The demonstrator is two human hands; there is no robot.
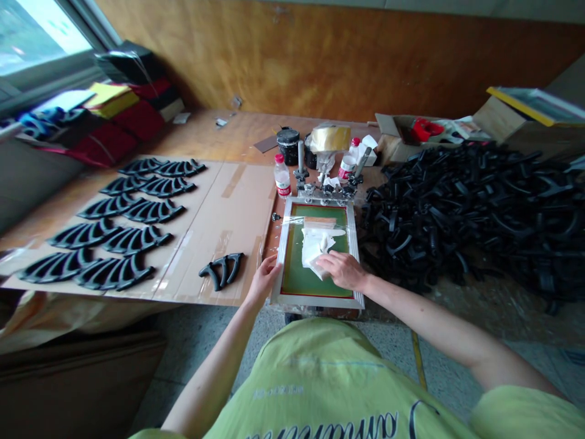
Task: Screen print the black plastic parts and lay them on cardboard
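Observation:
A screen-printing frame [359,280] with a pale metal border and green mesh lies flat in front of me, under a clamp [326,194] at its far edge. My left hand [266,275] grips the frame's left border near the front corner. Over the mesh, my right hand [342,269] has its fingers pinched together at the lower edge of a white patch [315,242] that looks like ink or a soft sheet. What the fingertips hold is hidden. A wooden-coloured squeegee strip [320,222] lies above the patch, with clear tape across it.
Rows of black ribbed plastic parts [153,210] lie on cardboard [205,213] at left; one smaller black part [222,271] lies nearer. A large heap of black parts [457,213] crowds the right. Behind stand red-capped bottle [283,178], black tub [288,146] and open carton [393,131].

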